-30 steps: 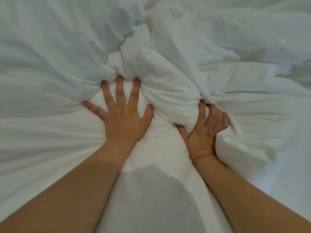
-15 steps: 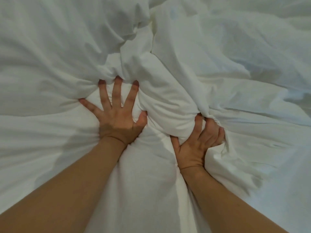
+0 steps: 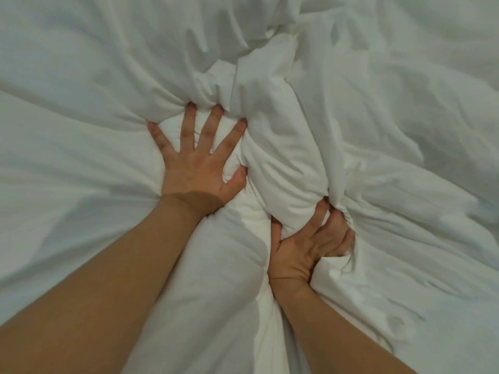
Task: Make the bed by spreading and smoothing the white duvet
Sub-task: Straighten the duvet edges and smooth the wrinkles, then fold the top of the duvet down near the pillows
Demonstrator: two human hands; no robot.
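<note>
Our left hand (image 3: 198, 168) presses flat, right hand (image 3: 310, 249) grips the duvet (image 3: 272, 147) bunch; uneven pushing could deepen creases.

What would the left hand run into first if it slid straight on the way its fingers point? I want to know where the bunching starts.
The left hand would meet the raised fold of the white duvet, already bunched against its fingertips, as far as depth shows.
</note>
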